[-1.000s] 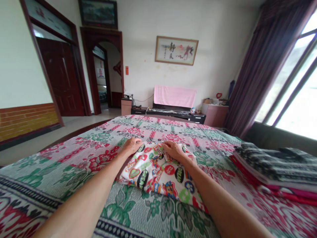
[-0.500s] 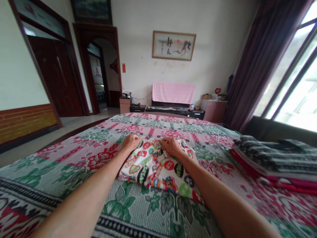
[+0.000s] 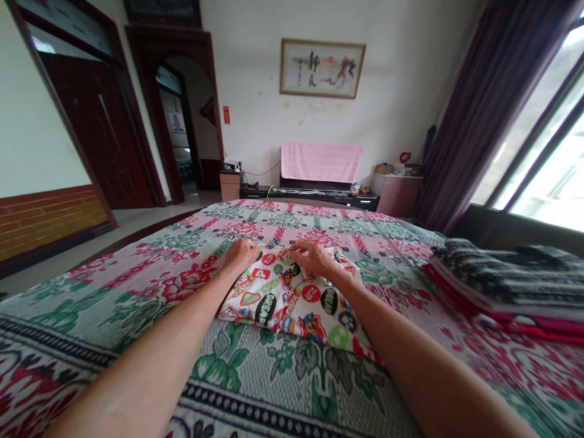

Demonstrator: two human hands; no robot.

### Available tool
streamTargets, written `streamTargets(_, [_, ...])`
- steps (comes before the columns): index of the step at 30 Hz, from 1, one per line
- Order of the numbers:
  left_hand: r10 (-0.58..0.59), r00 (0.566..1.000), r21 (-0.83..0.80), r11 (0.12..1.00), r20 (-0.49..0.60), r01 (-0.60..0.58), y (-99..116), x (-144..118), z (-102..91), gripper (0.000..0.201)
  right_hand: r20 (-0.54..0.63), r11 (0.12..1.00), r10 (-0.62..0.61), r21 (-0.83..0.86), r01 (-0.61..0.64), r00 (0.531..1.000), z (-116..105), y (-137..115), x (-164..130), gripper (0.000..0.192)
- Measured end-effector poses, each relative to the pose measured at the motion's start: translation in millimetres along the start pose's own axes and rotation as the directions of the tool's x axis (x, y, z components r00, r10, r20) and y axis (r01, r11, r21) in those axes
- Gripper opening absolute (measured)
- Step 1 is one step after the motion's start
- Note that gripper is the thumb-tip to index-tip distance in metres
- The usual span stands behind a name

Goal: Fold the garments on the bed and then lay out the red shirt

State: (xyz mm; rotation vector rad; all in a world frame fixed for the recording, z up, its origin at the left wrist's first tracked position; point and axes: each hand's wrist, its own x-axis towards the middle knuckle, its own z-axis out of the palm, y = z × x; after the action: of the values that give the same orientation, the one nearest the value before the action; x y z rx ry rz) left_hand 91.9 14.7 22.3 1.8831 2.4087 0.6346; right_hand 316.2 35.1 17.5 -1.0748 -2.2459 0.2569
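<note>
A folded white garment (image 3: 296, 304) with a colourful cartoon print lies flat on the bedspread in front of me; its exact kind does not show. At its far left corner my left hand (image 3: 243, 252) is closed, with the fingers curled down on the cloth. My right hand (image 3: 314, 257) bends over the middle of the far edge, fingers and thumb pinching the fabric there. Both forearms reach along the garment's sides, and the right one covers part of its right side.
A floral bedspread (image 3: 182, 292) in red, green and white spreads under everything. To the right rests a stack of folded clothes (image 3: 506, 292), a black-and-white one on top. Beyond the far edge are a low black cabinet (image 3: 310, 198) and a pink cloth (image 3: 322, 161).
My right hand has shifted slightly left along the garment's far edge. My left hand stays at the corner. The camera view has tilted slightly down.
</note>
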Motion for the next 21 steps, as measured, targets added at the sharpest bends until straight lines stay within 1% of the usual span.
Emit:
streamTargets(2, [0.015, 1.0, 0.018, 1.0, -0.024, -0.015, -0.4, -0.5, 2.1, 0.033, 0.084, 0.991, -0.129, -0.024, 0.132, 0.988, 0.3, -2.0, -2.7, 0.021])
streamTargets(4, [0.057, 0.997, 0.041, 0.998, -0.057, -0.055, -1.4, -0.9, 4.7, 0.031, 0.15, 0.975, -0.205, -0.054, 0.215, 0.967, 1.5, -2.9, -5.0, 0.024])
streamTargets(6, [0.112, 0.991, 0.052, 0.993, -0.078, -0.109, -3.4, -0.9, 6.2, 0.029, 0.173, 0.966, -0.233, -0.071, 0.248, 0.957, 2.8, -2.2, -6.4, 0.027])
streamTargets(8, [0.14, 0.988, 0.02, 0.99, -0.067, -0.139, -6.9, -1.2, 5.3, 0.028, 0.172, 0.963, -0.248, -0.067, 0.262, 0.953, 3.8, -0.3, -6.9, 0.028])
streamTargets(11, [0.09, 0.995, -0.093, 0.991, -0.032, -0.093, -14.2, -3.8, -1.8, 0.026, 0.167, 0.956, -0.28, -0.037, 0.29, 0.945, 5.0, 3.9, -8.0, 0.03])
streamTargets(13, [0.045, 0.999, -0.141, 0.989, -0.002, -0.045, -19.2, -8.6, -10.8, 0.025, 0.166, 0.957, -0.285, -0.014, 0.291, 0.944, 5.1, 6.5, -8.7, 0.03])
streamTargets(14, [0.031, 0.999, -0.151, 0.988, 0.037, -0.025, -21.3, -12.2, -16.7, 0.026, 0.165, 0.958, -0.281, -0.007, 0.286, 0.945, 4.6, 7.2, -8.6, 0.031])
streamTargets(15, [0.016, 0.995, -0.156, 0.988, 0.101, 0.0, -23.1, -16.7, -23.5, 0.026, 0.169, 0.96, -0.276, -0.006, 0.281, 0.946, 3.5, 7.1, -7.7, 0.031])
streamTargets(16, [-0.004, 0.982, -0.159, 0.987, 0.188, 0.035, -24.8, -22.1, -31.2, 0.028, 0.182, 0.961, -0.268, -0.01, 0.275, 0.946, 1.9, 5.9, -5.9, 0.031])
streamTargets(17, [-0.027, 0.957, -0.166, 0.983, 0.288, 0.078, -26.2, -28.2, -39.5, 0.03, 0.211, 0.965, -0.252, -0.022, 0.263, 0.944, -0.3, 3.3, -2.9, 0.031])
streamTargets(19, [-0.059, 0.88, -0.182, 0.97, 0.471, 0.162, -29.4, -42.1, -56.6, 0.034, 0.291, 0.975, -0.175, -0.081, 0.206, 0.941, -5.0, -7.1, 6.7, 0.03])
streamTargets(20, [-0.055, 0.838, -0.188, 0.965, 0.543, 0.185, -31.3, -49.5, -64.6, 0.037, 0.307, 0.979, -0.113, -0.13, 0.159, 0.945, -6.8, -14.9, 13.0, 0.03])
streamTargets(21, [-0.035, 0.802, -0.194, 0.963, 0.597, 0.187, -33.6, -56.6, -71.7, 0.041, 0.298, 0.978, -0.049, -0.181, 0.107, 0.953, -7.5, -24.1, 19.9, 0.03])
